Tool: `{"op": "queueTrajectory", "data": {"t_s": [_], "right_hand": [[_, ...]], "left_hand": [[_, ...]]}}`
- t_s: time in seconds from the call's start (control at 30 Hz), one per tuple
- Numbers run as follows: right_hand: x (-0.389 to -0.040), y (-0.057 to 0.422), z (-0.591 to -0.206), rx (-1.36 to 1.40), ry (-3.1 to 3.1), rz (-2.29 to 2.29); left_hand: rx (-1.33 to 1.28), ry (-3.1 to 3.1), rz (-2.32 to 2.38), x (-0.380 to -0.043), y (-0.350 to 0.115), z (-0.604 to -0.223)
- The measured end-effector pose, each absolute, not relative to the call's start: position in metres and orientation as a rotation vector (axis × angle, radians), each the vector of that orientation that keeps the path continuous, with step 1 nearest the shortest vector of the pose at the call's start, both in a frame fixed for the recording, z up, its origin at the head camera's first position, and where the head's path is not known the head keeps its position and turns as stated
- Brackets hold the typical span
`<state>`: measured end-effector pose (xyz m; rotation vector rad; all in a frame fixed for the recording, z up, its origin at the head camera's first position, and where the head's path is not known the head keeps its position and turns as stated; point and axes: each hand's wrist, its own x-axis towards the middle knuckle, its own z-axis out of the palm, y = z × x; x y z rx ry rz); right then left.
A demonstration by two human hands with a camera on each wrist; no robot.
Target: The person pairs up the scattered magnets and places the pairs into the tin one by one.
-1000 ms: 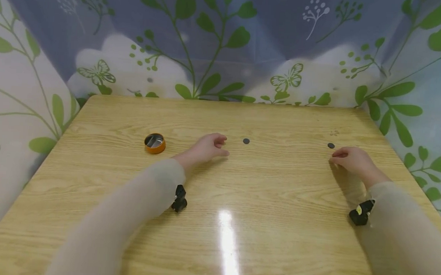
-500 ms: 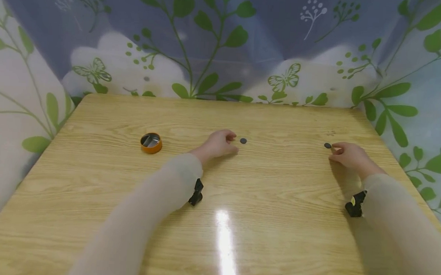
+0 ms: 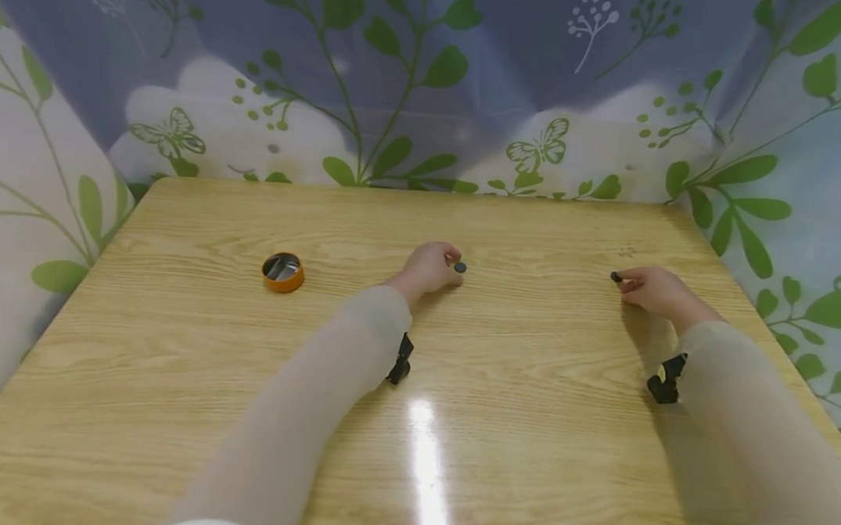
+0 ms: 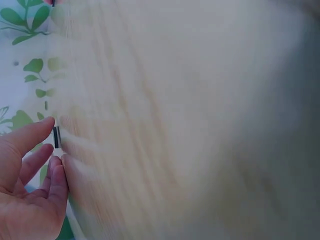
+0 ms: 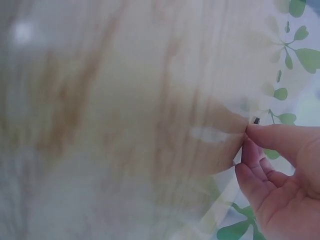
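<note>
While the left disc (image 3: 460, 267) and right disc (image 3: 616, 276) are apparently being picked up on the far half of the table (image 3: 528, 369), each is best taken by its rim and tilted before lifting. The left disc is framed by the left hand (image 3: 427, 269); grip cannot be told. The right disc, tilted, is pinched by the right hand (image 3: 657, 292).

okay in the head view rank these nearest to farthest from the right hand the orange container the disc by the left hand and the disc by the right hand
1. Right disc: tilted, by the right hand.
2. Left disc: beside the left hand.
3. Orange container: left of both hands.
</note>
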<state>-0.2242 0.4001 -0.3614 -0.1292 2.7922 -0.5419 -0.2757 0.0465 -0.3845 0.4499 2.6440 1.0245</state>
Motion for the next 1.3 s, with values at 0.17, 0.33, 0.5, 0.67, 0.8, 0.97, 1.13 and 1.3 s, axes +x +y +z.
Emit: {"op": "queueTrajectory", "data": {"t_s": [0.17, 0.33, 0.5, 0.67, 0.8, 0.97, 1.13, 1.3], "right_hand": [[-0.227, 0.392, -0.362, -0.123, 2.819, -0.538], [-0.23, 0.382, -0.364, -0.114, 2.857, -0.576], [-0.233, 0.376, -0.367, -0.111, 2.857, -0.645], [-0.238, 0.373, -0.368, -0.125, 2.84, -0.66], [-0.241, 0.371, -0.366, -0.104, 2.83, -0.648], [-0.243, 0.371, -0.362, -0.054, 2.779, -0.672], [-0.242, 0.374, -0.36, -0.027, 2.735, -0.698], [-0.243, 0.376, -0.361, -0.011, 2.729, -0.704]], "left_hand": [[0.402, 2.646, 1.023, -0.276, 0.049, -0.385], [0.358, 2.654, 1.045, -0.278, 0.051, -0.388], [0.331, 2.65, 1.064, -0.28, 0.053, -0.39], [0.314, 2.664, 1.037, -0.281, 0.055, -0.389], [0.319, 2.687, 0.99, -0.283, 0.055, -0.386], [0.335, 2.706, 0.915, -0.283, 0.058, -0.381], [0.339, 2.697, 0.851, -0.28, 0.065, -0.374], [0.329, 2.708, 0.812, -0.278, 0.071, -0.371]]}}
